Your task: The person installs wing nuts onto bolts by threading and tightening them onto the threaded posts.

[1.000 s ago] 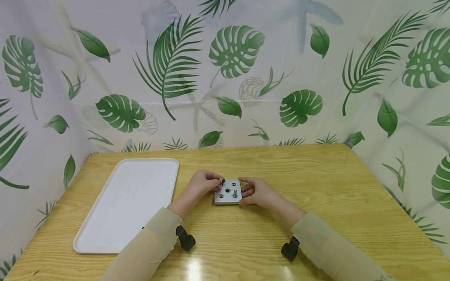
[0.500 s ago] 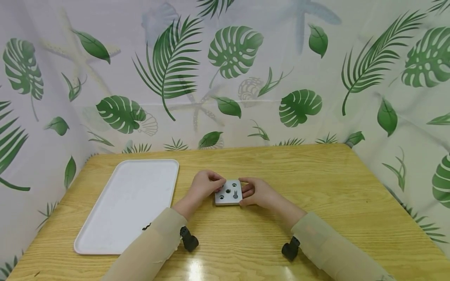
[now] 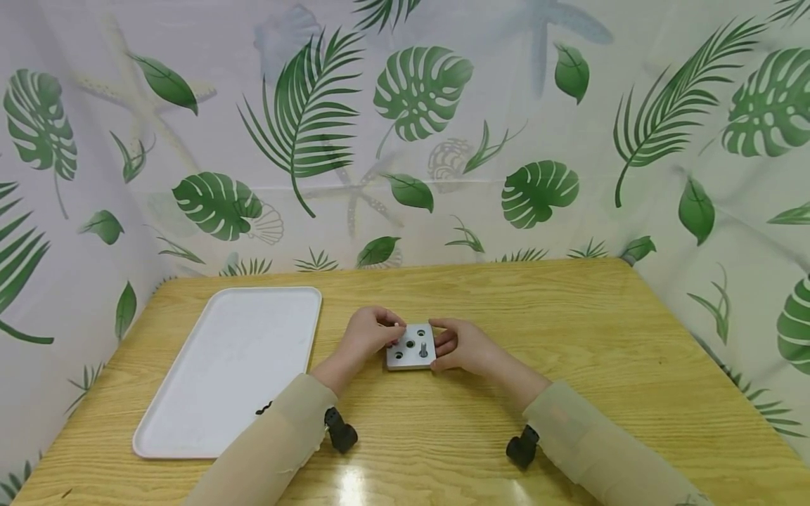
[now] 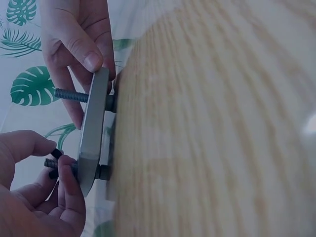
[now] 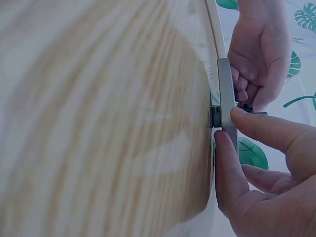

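A square silver metal plate (image 3: 411,361) with several holes lies near the middle of the table, raised on bolt heads in the wrist views. One bolt (image 3: 423,348) stands up through its near right hole. At the far left corner a second bolt (image 4: 49,163) pokes through, and my left hand (image 3: 367,332) pinches a black wing nut (image 4: 53,174) around its thread. Fingers hide most of that nut. My right hand (image 3: 467,344) grips the plate's right edge, thumb at the near corner and fingers along the side.
A white rectangular tray (image 3: 247,365) lies to the left, partly under the left sleeve (image 3: 272,436). The wooden table (image 3: 557,316) meets a leaf-patterned curtain (image 3: 380,232) at the back and sides. Each wrist carries a small black camera (image 3: 342,434).
My left hand's fingers have turned around the wing nut, covering it more than a second ago, and the left forearm has shifted slightly right. The right hand and plate stay nearly still.
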Motion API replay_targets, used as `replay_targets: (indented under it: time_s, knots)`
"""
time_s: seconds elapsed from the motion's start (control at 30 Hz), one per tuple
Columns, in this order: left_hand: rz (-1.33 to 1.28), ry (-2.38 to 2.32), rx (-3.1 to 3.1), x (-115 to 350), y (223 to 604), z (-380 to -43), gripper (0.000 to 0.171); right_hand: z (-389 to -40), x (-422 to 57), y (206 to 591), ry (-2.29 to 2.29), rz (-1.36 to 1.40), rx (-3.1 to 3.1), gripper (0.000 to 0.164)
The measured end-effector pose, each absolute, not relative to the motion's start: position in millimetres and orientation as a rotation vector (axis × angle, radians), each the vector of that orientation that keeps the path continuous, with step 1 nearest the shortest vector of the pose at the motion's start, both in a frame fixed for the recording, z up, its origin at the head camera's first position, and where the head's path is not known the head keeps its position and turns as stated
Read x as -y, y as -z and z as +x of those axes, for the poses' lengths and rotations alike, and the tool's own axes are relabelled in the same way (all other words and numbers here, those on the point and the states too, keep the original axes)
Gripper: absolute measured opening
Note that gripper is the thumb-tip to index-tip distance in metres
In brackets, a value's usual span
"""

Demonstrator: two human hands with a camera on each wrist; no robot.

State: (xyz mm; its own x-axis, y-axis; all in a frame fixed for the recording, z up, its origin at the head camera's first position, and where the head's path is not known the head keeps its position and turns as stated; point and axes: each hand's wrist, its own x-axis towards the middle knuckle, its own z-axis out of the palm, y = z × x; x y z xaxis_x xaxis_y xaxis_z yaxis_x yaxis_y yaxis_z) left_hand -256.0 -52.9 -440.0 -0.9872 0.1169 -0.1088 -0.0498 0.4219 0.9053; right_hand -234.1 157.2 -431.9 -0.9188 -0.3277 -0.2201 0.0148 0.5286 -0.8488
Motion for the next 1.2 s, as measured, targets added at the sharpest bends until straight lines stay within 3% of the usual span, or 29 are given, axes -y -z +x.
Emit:
replay_targets:
  time_s: [0.53,1.2]
  knots:
    - [0.009,-1.701,-2.454,56.5,440.0,-256.3,0.029,-240.0,-158.2,437.0,1.358,-0.259,-2.406,0.082]
    - [0.031,-1.787,-2.379,57.9,444.2,-256.6,0.019,-239.5,-158.5,439.4,1.37,-0.223,-2.395,0.083]
